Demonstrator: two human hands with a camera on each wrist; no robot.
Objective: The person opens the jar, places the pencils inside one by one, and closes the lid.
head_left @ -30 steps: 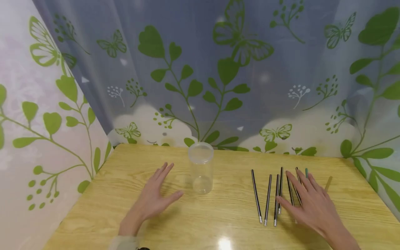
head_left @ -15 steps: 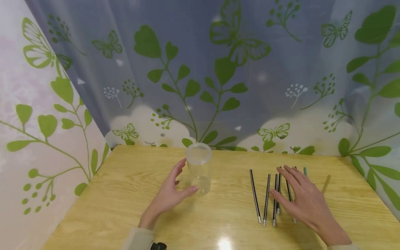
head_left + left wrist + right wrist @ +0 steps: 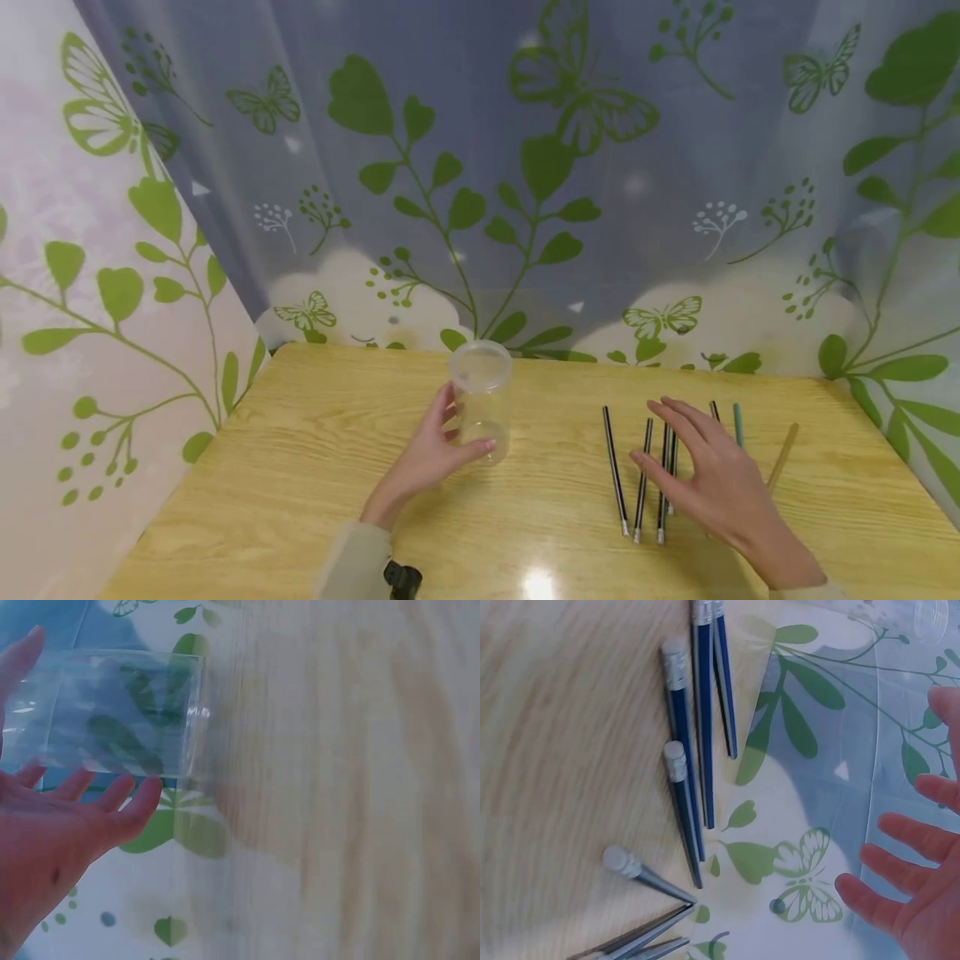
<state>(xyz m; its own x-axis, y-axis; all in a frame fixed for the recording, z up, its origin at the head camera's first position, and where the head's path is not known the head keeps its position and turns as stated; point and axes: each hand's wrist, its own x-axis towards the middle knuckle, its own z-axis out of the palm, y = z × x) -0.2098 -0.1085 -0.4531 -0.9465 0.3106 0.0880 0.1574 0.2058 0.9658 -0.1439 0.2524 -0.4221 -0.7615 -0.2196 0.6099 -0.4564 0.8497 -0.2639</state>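
A clear plastic jar (image 3: 483,408) stands upright at the middle of the wooden table. My left hand (image 3: 426,454) is at its left side, thumb in front and fingers behind. In the left wrist view the spread fingers (image 3: 142,802) lie close along the jar (image 3: 120,712); firm contact cannot be told. My right hand (image 3: 712,483) hovers over several black pencils with silver ends, fingers spread and holding nothing. One black pencil (image 3: 615,471) lies left of that hand. In the right wrist view, pencils (image 3: 703,720) lie apart from the right hand (image 3: 915,885).
A teal stick (image 3: 738,425) and a yellowish stick (image 3: 782,457) lie right of the black pencils. A curtain (image 3: 480,208) with leaves and butterflies hangs along the table's back edge. A patterned panel (image 3: 112,400) rises at the left.
My left hand has moved right and reached the jar, its fingers now around the side. The right hand has shifted left over the pencils. Jar and pencils have stayed in place.
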